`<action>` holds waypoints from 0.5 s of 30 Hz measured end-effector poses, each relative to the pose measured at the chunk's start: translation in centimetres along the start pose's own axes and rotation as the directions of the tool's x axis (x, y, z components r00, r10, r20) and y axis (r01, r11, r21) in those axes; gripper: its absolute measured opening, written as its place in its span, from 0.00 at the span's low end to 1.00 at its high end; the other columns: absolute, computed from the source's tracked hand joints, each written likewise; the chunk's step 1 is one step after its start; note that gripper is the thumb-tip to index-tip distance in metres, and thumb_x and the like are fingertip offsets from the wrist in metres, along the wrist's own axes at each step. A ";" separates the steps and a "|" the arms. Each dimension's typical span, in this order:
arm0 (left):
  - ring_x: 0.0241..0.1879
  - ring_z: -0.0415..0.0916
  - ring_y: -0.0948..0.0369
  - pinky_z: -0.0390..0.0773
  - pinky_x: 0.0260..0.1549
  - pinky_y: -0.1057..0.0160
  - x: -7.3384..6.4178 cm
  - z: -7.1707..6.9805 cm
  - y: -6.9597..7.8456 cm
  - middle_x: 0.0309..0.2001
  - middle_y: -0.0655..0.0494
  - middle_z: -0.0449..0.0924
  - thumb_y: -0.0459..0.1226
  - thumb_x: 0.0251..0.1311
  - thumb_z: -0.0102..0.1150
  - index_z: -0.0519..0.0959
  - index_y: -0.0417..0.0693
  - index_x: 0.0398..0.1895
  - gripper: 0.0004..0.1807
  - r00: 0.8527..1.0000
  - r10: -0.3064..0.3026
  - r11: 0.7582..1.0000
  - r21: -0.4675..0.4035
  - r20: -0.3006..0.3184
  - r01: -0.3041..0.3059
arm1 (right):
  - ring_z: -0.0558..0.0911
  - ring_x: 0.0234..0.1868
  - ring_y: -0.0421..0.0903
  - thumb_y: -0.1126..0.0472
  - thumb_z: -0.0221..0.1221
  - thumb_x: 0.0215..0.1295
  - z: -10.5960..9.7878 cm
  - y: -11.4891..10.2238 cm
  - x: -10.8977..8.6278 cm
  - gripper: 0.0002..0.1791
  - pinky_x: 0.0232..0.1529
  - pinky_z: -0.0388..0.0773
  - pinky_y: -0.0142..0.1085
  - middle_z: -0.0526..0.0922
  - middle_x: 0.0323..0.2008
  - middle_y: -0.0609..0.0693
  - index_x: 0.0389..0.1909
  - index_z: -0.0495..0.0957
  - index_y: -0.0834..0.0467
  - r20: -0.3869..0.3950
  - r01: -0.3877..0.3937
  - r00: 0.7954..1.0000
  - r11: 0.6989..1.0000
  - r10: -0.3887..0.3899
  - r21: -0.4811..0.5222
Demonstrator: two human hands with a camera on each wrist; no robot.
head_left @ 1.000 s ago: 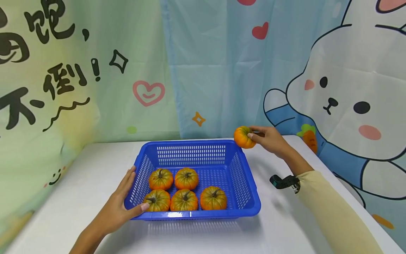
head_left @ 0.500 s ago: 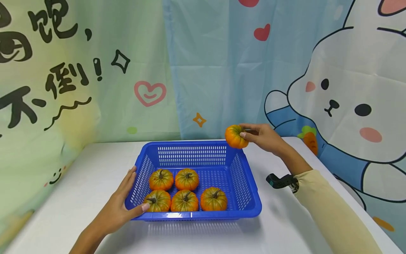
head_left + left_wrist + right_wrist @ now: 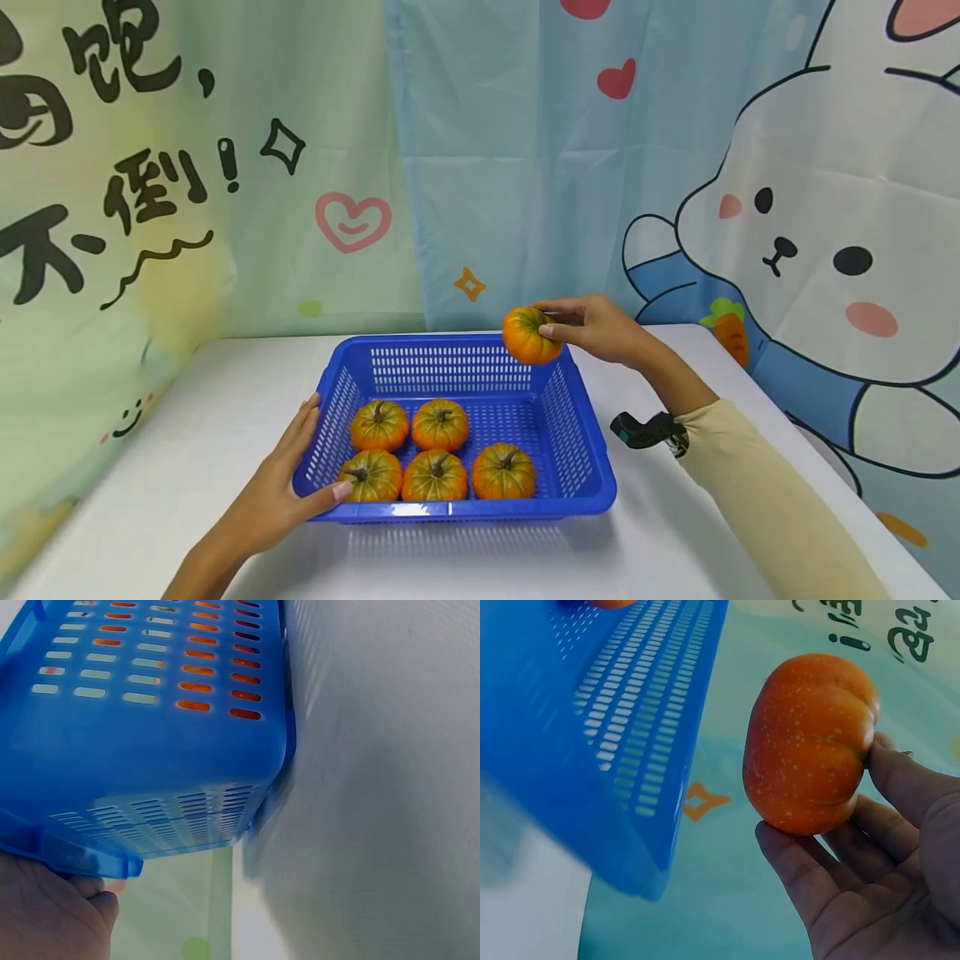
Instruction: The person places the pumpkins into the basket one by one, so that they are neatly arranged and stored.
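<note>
A blue plastic basket [image 3: 480, 508] stands on the white table. Inside it sit several small orange-green pumpkins [image 3: 504, 472], gathered toward its left and front. My left hand [image 3: 277, 492] holds the basket's left front corner, thumb lying over the rim beside the nearest pumpkin and fingers along the outer left side. Seen from the left wrist, part of that hand [image 3: 56, 915] lies at the rim. My right hand [image 3: 600, 330] pinches another small pumpkin [image 3: 528, 337] between thumb and fingers, above the basket's back right corner. In the right wrist view the pumpkin's [image 3: 810, 742] smooth orange underside shows.
Behind the table [image 3: 247, 392] hangs a printed cloth [image 3: 480, 167] with writing, hearts and a rabbit. A black strap device [image 3: 645, 430] sits at the right wrist, below a pale yellow sleeve [image 3: 772, 492]. The basket's back right part has bare floor [image 3: 517, 417].
My right hand has carried its pumpkin leftward, from beside the back right corner to over the basket. My left hand and the basket have stayed put.
</note>
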State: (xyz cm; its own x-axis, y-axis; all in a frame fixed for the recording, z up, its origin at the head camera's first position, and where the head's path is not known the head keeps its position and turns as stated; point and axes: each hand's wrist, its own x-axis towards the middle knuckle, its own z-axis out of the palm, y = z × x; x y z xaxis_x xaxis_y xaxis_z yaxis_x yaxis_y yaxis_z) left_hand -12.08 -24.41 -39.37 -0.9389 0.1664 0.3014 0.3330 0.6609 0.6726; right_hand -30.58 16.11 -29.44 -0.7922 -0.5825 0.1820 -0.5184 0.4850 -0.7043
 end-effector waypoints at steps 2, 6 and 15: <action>0.73 0.39 0.39 0.50 0.60 0.29 0.0 0.0 0.0 0.78 0.48 0.37 0.47 0.54 0.67 0.47 0.36 0.76 0.54 1.000 -0.001 1.000 0.000 0.001 0.001 | 0.75 0.60 0.58 0.55 0.57 0.71 0.3 -0.4 0.1 0.26 0.56 0.74 0.50 0.76 0.59 0.61 0.66 0.71 0.62 0.004 0.004 1.000 1.000 -0.004 -0.007; 0.73 0.39 0.39 0.51 0.60 0.29 0.0 0.0 0.0 0.78 0.48 0.38 0.47 0.54 0.67 0.47 0.36 0.76 0.54 1.000 0.002 1.000 0.006 -0.001 -0.002 | 0.76 0.59 0.57 0.55 0.58 0.70 0.9 -0.8 0.4 0.26 0.55 0.75 0.49 0.77 0.58 0.60 0.65 0.72 0.60 0.026 0.016 1.000 1.000 -0.016 -0.005; 0.73 0.39 0.39 0.51 0.60 0.29 0.0 0.0 0.0 0.78 0.47 0.38 0.47 0.53 0.68 0.48 0.35 0.75 0.54 1.000 0.006 1.000 0.013 -0.006 -0.006 | 0.77 0.59 0.54 0.57 0.58 0.69 2.6 -1.6 1.5 0.25 0.58 0.73 0.48 0.79 0.56 0.57 0.65 0.72 0.62 0.175 0.070 0.982 0.997 -0.075 0.033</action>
State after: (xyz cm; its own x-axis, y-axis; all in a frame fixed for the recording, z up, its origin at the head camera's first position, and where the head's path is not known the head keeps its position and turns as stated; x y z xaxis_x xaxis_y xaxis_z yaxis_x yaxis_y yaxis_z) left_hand -12.07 -24.44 -39.37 -0.9362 0.1659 0.3098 0.3376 0.6692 0.6620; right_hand -30.12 12.78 -29.81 -0.6823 -0.7225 0.1112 -0.5619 0.4211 -0.7120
